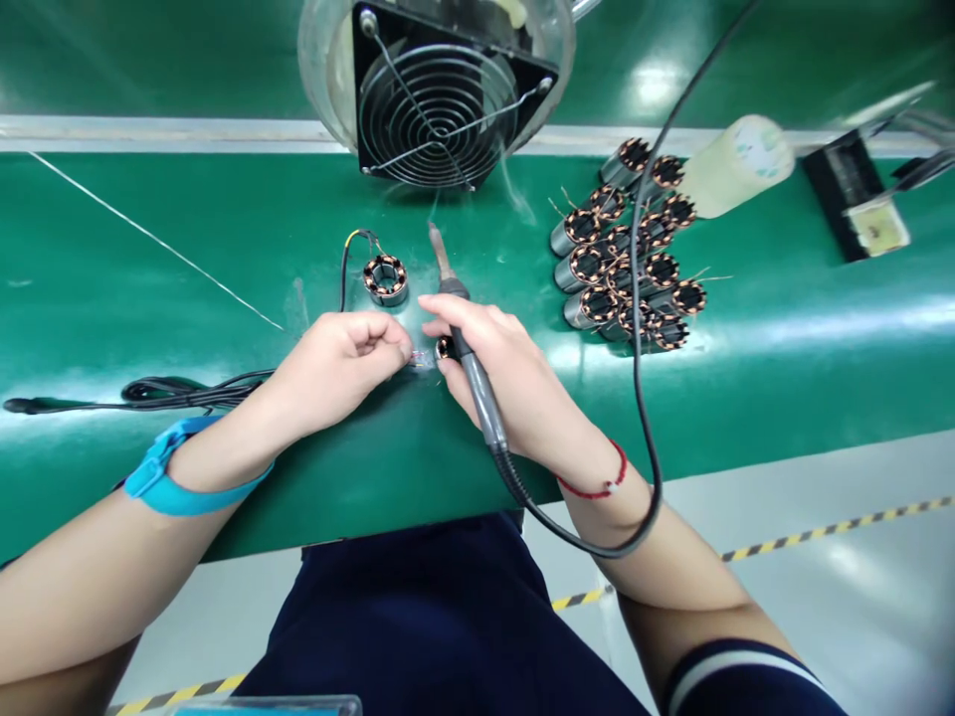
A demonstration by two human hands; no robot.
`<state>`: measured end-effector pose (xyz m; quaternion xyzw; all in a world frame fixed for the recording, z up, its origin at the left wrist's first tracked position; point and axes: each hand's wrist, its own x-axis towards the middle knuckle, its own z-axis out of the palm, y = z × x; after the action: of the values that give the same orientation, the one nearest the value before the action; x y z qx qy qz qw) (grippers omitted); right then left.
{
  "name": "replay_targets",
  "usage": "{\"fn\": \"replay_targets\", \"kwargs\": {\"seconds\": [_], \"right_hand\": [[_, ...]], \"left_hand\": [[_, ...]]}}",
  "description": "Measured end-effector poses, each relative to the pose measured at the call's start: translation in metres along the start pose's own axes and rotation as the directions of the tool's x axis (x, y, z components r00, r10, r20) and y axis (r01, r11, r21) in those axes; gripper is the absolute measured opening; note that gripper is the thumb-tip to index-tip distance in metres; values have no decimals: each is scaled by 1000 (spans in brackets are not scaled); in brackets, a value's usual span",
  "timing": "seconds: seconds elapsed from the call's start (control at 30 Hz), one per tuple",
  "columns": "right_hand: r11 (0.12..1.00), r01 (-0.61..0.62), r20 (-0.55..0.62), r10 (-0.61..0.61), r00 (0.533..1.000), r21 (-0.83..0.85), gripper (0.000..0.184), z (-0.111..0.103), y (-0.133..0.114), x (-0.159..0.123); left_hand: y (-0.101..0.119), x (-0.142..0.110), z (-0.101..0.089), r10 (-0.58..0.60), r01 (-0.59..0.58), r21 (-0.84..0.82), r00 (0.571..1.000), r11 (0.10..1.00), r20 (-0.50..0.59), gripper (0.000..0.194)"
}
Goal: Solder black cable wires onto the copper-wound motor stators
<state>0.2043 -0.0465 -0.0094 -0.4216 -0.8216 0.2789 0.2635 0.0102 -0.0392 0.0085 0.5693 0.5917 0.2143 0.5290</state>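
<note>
My right hand (507,373) is closed around a soldering iron (467,343), whose tip points away from me toward the fan. A small wound stator (446,347) lies under its fingers. My left hand (339,363) is closed in a pinch on thin wires (418,360) that lead to that stator. A second stator (386,278) with a black and yellow lead sits just beyond both hands on the green bench (149,298).
A black fan (440,99) in a clear housing stands at the back centre. Several wound stators (627,259) are piled at right beside a pale cylinder (735,164). A black cable bundle (164,393) lies at left. The iron's cord (642,378) loops over the bench edge.
</note>
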Motion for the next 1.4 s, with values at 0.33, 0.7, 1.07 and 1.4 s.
{"fn": "replay_targets", "kwargs": {"seconds": [0.33,0.7,1.07,1.4], "right_hand": [[1000,15,-145,-19,989,-25,50,18,19,6],[992,123,-234,-119,965,2,43,23,5,4],[931,119,-251,-31,968,344,58,27,10,2],[971,82,-139,-51,989,223,55,14,14,-6]], "left_hand": [[-1,0,0,14,-15,-70,1000,997,-8,14],[-5,0,0,27,-33,-204,999,978,-33,7],[-8,-9,-5,345,-338,186,938,922,-6,10],[-8,-7,0,351,-318,370,936,873,-22,11]]}}
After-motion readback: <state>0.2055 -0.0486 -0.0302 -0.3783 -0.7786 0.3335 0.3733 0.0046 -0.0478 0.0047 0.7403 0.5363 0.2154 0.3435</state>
